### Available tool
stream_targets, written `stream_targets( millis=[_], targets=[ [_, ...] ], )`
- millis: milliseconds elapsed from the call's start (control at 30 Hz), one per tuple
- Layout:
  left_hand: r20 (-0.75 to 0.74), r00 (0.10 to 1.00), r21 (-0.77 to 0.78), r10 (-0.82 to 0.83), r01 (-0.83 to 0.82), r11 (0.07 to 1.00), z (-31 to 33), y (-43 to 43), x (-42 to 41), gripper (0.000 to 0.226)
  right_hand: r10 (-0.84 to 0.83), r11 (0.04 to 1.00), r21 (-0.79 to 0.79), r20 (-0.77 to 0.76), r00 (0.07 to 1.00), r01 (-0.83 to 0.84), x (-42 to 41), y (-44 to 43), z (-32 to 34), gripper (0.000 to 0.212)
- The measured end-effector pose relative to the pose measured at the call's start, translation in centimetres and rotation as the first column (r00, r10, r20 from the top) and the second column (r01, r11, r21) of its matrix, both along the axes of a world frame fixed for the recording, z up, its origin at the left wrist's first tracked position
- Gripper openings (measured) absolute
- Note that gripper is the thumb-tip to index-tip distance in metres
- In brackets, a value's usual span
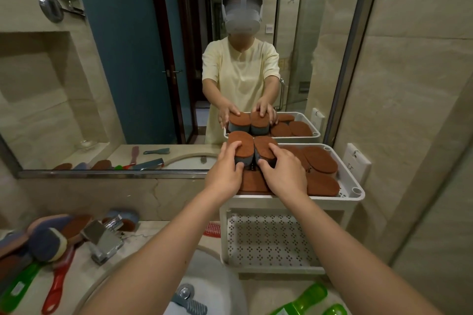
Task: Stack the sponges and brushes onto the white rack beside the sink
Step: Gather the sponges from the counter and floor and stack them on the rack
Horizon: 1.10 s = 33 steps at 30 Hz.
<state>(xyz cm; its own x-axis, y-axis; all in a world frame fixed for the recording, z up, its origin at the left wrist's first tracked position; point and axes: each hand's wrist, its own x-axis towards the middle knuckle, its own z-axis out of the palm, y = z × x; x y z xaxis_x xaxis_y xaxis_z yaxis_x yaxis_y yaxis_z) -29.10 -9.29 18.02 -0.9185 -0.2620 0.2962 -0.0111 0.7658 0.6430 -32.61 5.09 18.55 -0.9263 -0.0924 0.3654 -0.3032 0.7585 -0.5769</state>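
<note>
Gripped, with the left hand [225, 171], fingers curled over the top and thumb on the near side, a stack of oval sponges with rust-brown tops and grey sides [240, 147]; clasped likewise, with the right hand [281, 174], a second brown-and-grey oval sponge stack [265, 147], touching the first; held both stacks upright at the back left of the top tray of the white plastic rack [355, 186], over a layer of flat sponges; could not tell whether set down or lifted clear; shared that tray with more flat rust-brown oval sponges [321, 160], overlapping towards the right; left bare the perforated white lower shelf [268, 238]; passed, just left of the rack, a red comb [212, 229] on the pale stone counter, beside the round white sink [212, 276]; farther left, past the chrome tap [103, 238], kept a loose pile of blue and brown sponges [48, 235], a red-handled brush [57, 286] and a green-handled brush [18, 289]; near the bottom right, a translucent green brush handle [307, 299].
</note>
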Motion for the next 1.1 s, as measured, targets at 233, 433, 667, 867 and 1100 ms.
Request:
stream_targets(
  millis=[233, 433, 667, 867, 1100],
  targets=[
    [0.03, 0.998, -0.02, 0.055, -0.054, 0.998, -0.1, 0.1, 0.1, 0.056, 0.018, 0.993, 0.115, 0.054, 0.998, -0.024, 0.0, -0.1, -0.1, 0.063],
    [0.054, 0.993, 0.019, 0.105, -0.106, 0.994, -0.1, 0.3, 0.4, 0.063, 0.028, 0.996, 0.086, 0.064, 0.998, -0.034, 0.1, -0.1, -0.1, 0.066],
    [-0.027, 0.995, 0.305, 0.098, -0.085, 0.949, -0.5, 0.2, 2.0, 0.067, 0.058, 0.998, -0.028, -0.164, 0.985, -0.063, 1.1, 0.0, -0.1, 0.058],
    [-0.102, 0.992, 0.321, 0.076, -0.039, 0.946, -2.0, -1.2, 5.6, 0.056, 0.211, 0.96, -0.1, -0.351, 0.913, -0.26, 3.6, -0.6, 0.1, 0.044],
    [-0.17, 0.958, 0.447, 0.229, -0.132, 0.885, -3.7, -4.3, 10.7, 0.031, 0.408, 0.828, -0.247, -0.353, 0.842, -0.504, 9.9, -6.1, -1.5, 0.044]
  ],
)
